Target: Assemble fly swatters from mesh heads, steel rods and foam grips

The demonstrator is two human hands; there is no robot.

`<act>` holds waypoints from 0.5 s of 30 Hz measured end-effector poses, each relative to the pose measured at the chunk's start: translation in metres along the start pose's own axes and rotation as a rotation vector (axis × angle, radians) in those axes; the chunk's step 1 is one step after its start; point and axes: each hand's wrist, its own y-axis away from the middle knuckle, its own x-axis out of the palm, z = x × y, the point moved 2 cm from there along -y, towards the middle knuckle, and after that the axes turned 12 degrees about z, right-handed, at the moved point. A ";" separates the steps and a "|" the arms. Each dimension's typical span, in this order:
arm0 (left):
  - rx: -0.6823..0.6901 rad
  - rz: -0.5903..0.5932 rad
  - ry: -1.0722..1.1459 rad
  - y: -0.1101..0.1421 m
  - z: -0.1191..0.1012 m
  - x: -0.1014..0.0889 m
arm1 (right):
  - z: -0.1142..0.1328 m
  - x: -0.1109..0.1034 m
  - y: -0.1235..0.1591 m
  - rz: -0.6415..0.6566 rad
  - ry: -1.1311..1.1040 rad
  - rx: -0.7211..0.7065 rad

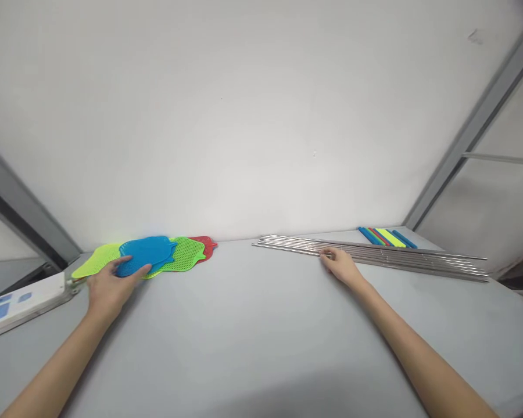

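My left hand (110, 285) has its thumb and fingers around the near-left edge of a blue fly swatter head (146, 253), which lies over other mesh swatter heads. Under and beside it are a yellow-green swatter head (96, 259), a green swatter head (186, 255) and a red swatter head (209, 244). On the right, my right hand (340, 266) is closed in a pinch on a thin metal rod (287, 248) at the near side of a long bundle of metal rods (418, 260). The fingertips partly hide the pinched spot.
Behind the rods lie several coloured plastic tubes (390, 237) in blue, red, green and yellow. A white device with blue panels (30, 302) stands at the left edge of the grey table (244, 337). A white wall (261, 116) rises behind, with grey metal posts (462, 139) at the sides.
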 end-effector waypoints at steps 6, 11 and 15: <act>-0.058 -0.026 0.191 0.006 0.000 -0.006 | -0.001 -0.003 0.002 -0.044 0.149 -0.018; -0.111 -0.126 0.470 0.004 0.001 -0.004 | -0.009 -0.004 -0.004 -0.056 0.209 -0.076; -0.159 -0.187 0.676 -0.002 0.006 -0.001 | -0.016 -0.001 -0.009 -0.098 0.216 -0.086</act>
